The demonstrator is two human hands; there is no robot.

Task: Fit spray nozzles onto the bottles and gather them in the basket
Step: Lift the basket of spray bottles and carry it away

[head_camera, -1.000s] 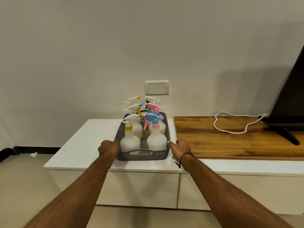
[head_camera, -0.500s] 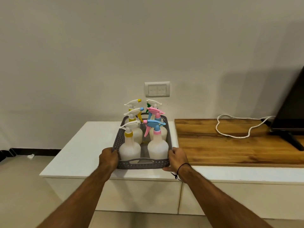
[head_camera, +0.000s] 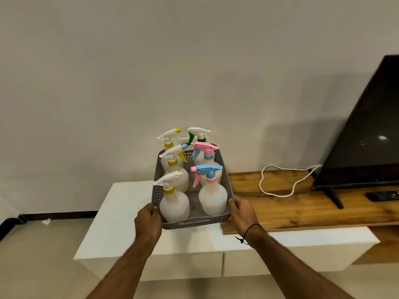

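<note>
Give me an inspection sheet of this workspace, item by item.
Surface: white cabinet top, with a wooden top adjoining on the right.
Job's things: grey basket holding six spray bottles, all with nozzles fitted; it looks raised and tilted, though its underside is hidden.
Clutter: dark remote-like item on the wood.
Grips: left hand holds the basket's left side, right hand its right side.
Cables: white cord looped on the wood.
Surroundings: plain wall, dark screen at right, small white scrap on the floor.

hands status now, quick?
Left hand: gripping the basket by its left edge.
Right hand: gripping its right edge.
</note>
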